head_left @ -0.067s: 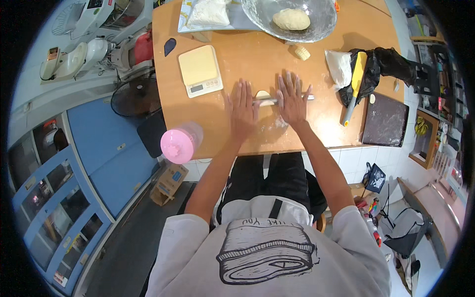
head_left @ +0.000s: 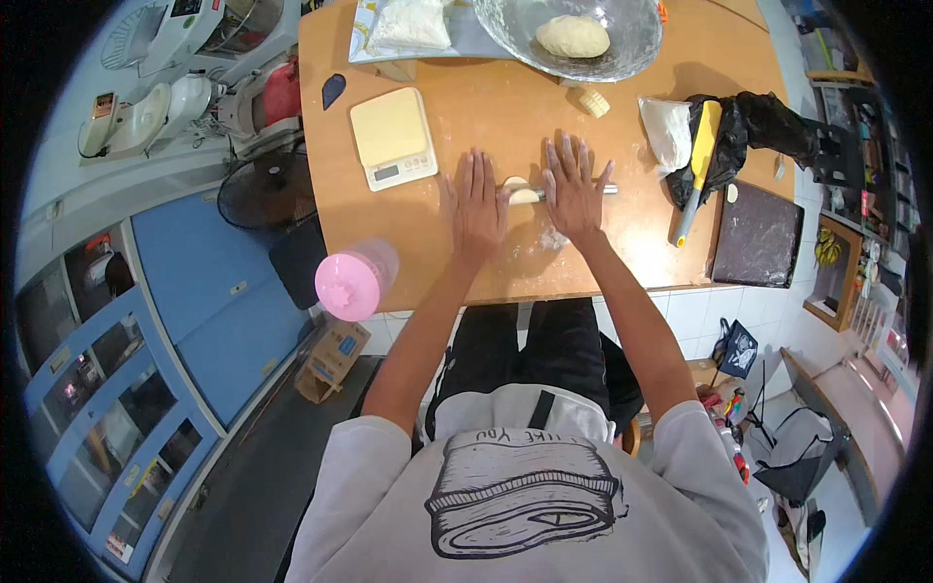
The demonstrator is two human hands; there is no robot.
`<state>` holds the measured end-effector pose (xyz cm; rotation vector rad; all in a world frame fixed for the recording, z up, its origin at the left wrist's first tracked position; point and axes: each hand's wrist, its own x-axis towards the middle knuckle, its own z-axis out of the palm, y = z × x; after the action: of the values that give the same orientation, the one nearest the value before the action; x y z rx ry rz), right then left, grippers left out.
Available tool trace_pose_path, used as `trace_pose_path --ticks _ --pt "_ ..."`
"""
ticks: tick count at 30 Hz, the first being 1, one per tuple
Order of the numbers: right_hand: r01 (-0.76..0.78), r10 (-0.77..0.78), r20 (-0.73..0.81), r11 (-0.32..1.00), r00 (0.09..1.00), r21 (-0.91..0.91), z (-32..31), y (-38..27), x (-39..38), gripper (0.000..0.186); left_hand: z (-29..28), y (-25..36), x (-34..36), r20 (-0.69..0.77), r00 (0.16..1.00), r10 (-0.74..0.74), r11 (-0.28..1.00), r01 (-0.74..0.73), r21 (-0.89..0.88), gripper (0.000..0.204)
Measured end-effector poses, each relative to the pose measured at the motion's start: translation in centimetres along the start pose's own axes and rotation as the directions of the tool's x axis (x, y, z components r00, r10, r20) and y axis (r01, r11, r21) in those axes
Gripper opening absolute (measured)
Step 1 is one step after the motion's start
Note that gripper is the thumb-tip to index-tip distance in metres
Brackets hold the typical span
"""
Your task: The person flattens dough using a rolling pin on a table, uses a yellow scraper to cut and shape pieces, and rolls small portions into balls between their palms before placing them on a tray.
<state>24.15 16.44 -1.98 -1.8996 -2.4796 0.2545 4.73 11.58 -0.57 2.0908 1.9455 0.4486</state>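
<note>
A thin metal rolling pin (head_left: 528, 195) lies crosswise on the wooden table, over a small flat piece of dough (head_left: 516, 183). My left hand (head_left: 477, 209) rests flat on the pin's left end, fingers stretched forward. On the right part of the pin, my right hand (head_left: 576, 199) lies flat with its fingers spread; the pin's tip sticks out beyond it. Both palms hide parts of the pin. Loose flour (head_left: 552, 239) dusts the wood beside my right wrist. Ahead of the hands, a metal bowl (head_left: 637, 53) contains a large dough lump (head_left: 572, 38).
A kitchen scale (head_left: 394, 136) stands left of my hands, and a pink-lidded container (head_left: 350, 286) at the near left edge. To the right are a white bag (head_left: 666, 134), a yellow-and-grey spatula (head_left: 702, 155) on black plastic, and a dark tray (head_left: 758, 236). A ridged yellow piece (head_left: 594, 103) lies below the bowl.
Both hands have slid slightly forward, away from me, with their palms on the rolling pin. The other things have stayed put.
</note>
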Motion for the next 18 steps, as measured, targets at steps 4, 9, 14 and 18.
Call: trace_pose_path --ticks 4,9,14,18 --pt "-0.019 0.017 -0.063 0.999 0.998 -0.035 0.1 -0.3 1.7 0.058 1.0 -0.8 3.0 -0.002 1.0 -0.015 0.998 0.015 -0.06 0.063" --pt "-0.03 0.03 -0.033 0.999 0.999 -0.015 0.2 -0.2 0.1 0.058 0.4 -0.4 1.4 0.005 1.0 0.026 0.999 -0.026 0.024 0.064" --pt "-0.02 0.02 -0.003 0.998 1.0 0.065 -0.2 -0.5 -3.4 0.058 -0.9 0.7 -2.9 -0.021 0.997 0.079 0.995 -0.08 -0.05 0.062" --pt "-0.015 0.012 0.041 0.996 0.999 0.091 -0.7 -0.7 -5.6 0.059 -0.4 1.2 -4.3 0.067 0.998 0.019 0.998 -0.015 -0.059 0.065"
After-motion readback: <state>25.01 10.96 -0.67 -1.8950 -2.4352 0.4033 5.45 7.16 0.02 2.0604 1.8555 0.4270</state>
